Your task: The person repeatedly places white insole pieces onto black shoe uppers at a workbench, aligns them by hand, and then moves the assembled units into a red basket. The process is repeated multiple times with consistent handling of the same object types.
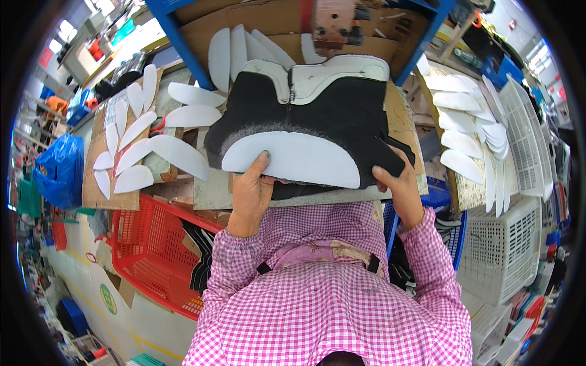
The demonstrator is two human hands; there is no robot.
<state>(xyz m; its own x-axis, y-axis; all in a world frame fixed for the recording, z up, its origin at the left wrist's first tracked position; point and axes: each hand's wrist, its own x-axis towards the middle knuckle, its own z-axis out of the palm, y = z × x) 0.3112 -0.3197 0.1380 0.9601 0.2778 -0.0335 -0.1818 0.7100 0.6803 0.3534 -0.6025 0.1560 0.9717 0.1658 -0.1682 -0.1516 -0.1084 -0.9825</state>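
A white half-moon piece point(293, 158) lies along the near edge of a black fabric piece point(317, 119). My left hand point(251, 195) pinches that edge, its thumb on top of the white piece and its fingers partly hidden underneath. At the right edge of the black fabric, my right hand point(400, 183) grips it between thumb and fingers. A white shaped piece with a curved outline point(342, 72) lies across the far side of the fabric, pale-edged and dipping at the middle. Greyish specks show on the black around the half-moon's left end.
A blue metal frame point(168, 30) surrounds the far side, with a machine part point(337, 24) hanging inside. White curved pieces point(177, 155) lie fanned out at left, and more point(461, 143) at right. Below stand a red basket point(152, 250) and a white crate point(503, 250).
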